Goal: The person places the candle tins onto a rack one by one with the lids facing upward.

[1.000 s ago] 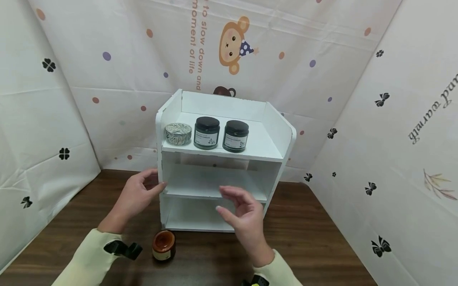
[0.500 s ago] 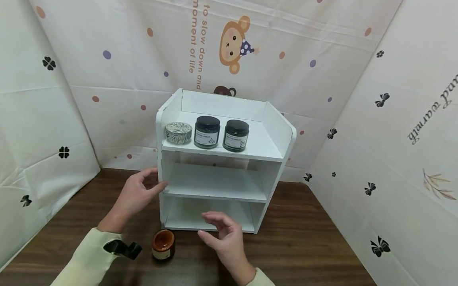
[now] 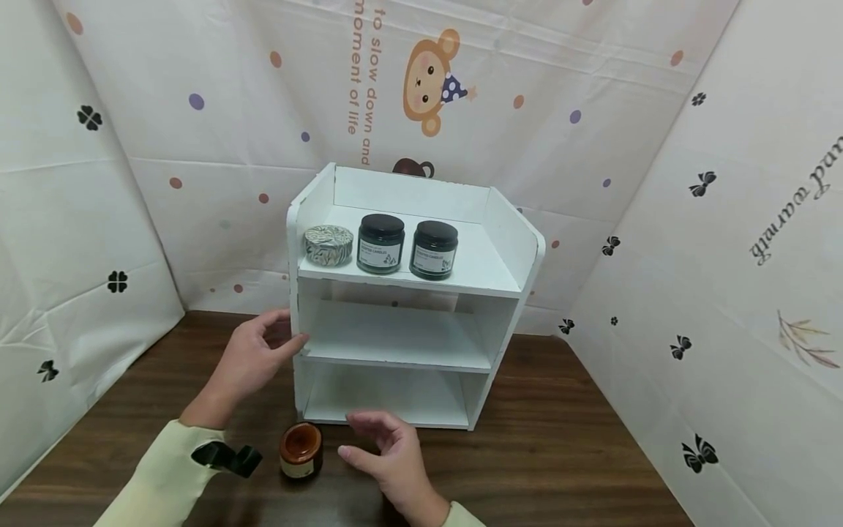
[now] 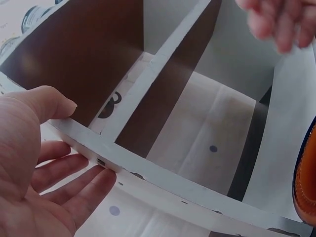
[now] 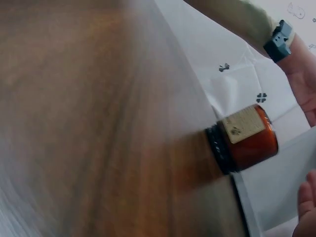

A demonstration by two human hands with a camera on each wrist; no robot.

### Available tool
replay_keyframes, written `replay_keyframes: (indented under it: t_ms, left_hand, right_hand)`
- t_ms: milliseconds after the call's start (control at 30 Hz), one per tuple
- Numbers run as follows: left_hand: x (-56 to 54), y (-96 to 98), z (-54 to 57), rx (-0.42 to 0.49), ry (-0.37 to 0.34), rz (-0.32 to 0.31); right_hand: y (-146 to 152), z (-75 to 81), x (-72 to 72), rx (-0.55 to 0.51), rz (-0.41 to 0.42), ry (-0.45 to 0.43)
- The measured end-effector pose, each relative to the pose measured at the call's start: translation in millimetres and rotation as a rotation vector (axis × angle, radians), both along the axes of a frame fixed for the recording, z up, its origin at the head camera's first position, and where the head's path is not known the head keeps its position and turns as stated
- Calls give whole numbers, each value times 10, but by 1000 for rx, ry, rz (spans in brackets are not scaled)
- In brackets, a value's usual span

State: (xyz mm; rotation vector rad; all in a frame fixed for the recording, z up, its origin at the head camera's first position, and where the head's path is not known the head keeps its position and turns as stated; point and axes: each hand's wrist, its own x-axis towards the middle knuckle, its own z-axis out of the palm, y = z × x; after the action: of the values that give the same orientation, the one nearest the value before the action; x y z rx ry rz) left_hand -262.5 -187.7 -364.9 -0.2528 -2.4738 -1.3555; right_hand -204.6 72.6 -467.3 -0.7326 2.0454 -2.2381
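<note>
A white shelf unit (image 3: 395, 291) stands on the table. My left hand (image 3: 253, 359) holds its left side panel, the thumb on the inner side and the fingers along the outside, as the left wrist view shows. In front of the shelf's left corner sits an amber glass jar (image 3: 301, 451) with a paper label; its black lid (image 5: 220, 148) faces down onto the table. My right hand (image 3: 388, 461) is just right of this jar and apart from it, thumb and fingers spread in a loose curve around nothing.
On the top shelf stand a patterned round tin (image 3: 328, 246) and two dark lidded candle jars, one in the middle (image 3: 380, 245) and one to the right (image 3: 434, 251). Printed cloth (image 3: 224, 176) hangs behind and at both sides of the wooden table (image 3: 553, 439).
My right hand has come down and left from in front of the shelves to beside the amber jar. The left hand stays on the side panel.
</note>
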Motion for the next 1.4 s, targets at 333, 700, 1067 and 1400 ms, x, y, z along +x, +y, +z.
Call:
replay_keyframes:
  t_ms: [333,700,1067,1400]
  left_hand:
    - [9,6,-17,-3,0,11]
    - [-5,17,-11,2,25,13]
    - [20,2,-16,12,9,16]
    - [23,0,-13,17,2,14]
  right_hand:
    - [-186,-128,15,113,41,-80]
    - [-392,-133,3,208,13,-125]
    - [-586,-181,-47,120,43,-202]
    - [-670,-184,-73,193,32,-197]
